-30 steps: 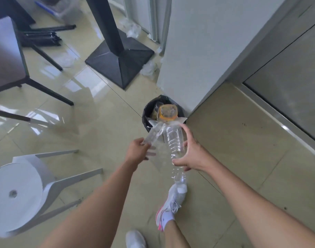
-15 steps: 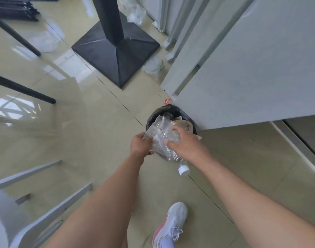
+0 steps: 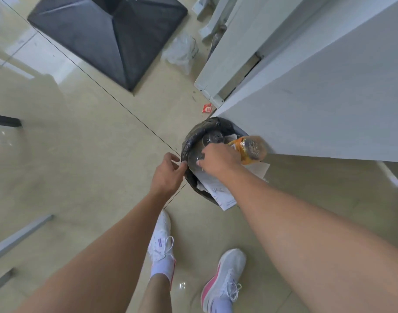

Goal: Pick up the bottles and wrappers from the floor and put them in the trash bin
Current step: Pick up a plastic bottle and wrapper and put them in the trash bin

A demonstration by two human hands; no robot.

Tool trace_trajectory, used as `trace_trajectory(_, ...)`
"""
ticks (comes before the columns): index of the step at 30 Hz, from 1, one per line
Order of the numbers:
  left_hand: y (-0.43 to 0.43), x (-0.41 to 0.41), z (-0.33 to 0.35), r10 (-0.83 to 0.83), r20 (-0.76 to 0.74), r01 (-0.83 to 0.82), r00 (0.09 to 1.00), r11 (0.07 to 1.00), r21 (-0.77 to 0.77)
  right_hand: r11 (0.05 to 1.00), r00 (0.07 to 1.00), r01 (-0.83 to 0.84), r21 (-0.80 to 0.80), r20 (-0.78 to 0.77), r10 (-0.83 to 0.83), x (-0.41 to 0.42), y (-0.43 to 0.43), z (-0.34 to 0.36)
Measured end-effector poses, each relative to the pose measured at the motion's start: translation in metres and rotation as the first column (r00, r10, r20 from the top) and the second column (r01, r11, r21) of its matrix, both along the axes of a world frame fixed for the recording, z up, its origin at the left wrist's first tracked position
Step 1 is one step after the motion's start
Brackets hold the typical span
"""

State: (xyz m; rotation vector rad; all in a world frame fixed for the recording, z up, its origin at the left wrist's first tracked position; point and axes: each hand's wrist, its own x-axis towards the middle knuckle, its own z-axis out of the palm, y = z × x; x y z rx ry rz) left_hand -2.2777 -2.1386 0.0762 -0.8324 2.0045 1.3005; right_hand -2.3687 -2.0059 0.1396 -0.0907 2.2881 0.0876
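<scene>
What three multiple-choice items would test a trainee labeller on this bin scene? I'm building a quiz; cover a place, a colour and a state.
1. Where is the small red wrapper?
A. On the floor by the cabinet corner
B. Inside the bin
C. Under a shoe

2. What colour is the bin liner?
A. White
B. Black
C. Blue

3. What is the left hand doing?
A. Carrying a bottle
B. Resting on a stool
C. Touching the bin's rim

Key:
1 A, it lies on the tiles beyond the bin, beside the white cabinet.
2 B, the plastic over the rim is black.
3 C, its fingertips meet the liner's edge while the right hand reaches into the bin, next to the orange bottle.
</scene>
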Motion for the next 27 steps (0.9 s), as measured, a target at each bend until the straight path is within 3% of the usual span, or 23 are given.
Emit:
trace_trajectory(4,-0.006,-0.005,0.006,-0.128,0.02,0.128,0.992,0.992,-0.003,0.999,0.999,-0.046,-0.015,-0.018,0.046,0.001,-0.002,0.004)
trace_trajectory(8,-0.004,-0.01,0.043,-0.203,0.0,0.202,0.979,0.972,-0.119,0.989,0.988,-0.129,-0.067,-0.091,0.123,0.007,0.015,0.049)
trace_trajectory(12,0.011,-0.013,0.111,-0.506,-0.093,0.441,0.858,0.817,-0.372,0.978,0.98,-0.163,-0.128,-0.138,0.146,0.011,0.049,0.117)
trace_trajectory(17,0.039,0.0,0.215,-0.747,-0.086,0.609,0.66,0.598,-0.521,0.981,0.982,-0.05,-0.188,-0.191,0.014,0.031,0.093,0.214)
trace_trajectory(24,0.094,0.085,0.369,-0.774,-0.108,0.561,0.624,0.54,-0.628,0.951,0.925,0.057,-0.303,-0.341,-0.165,0.122,0.181,0.359)
trace_trajectory(27,0.133,0.131,0.418,-0.817,-0.093,0.589,0.569,0.484,-0.647,0.94,0.895,0.127,-0.316,-0.372,-0.246,0.183,0.228,0.406)
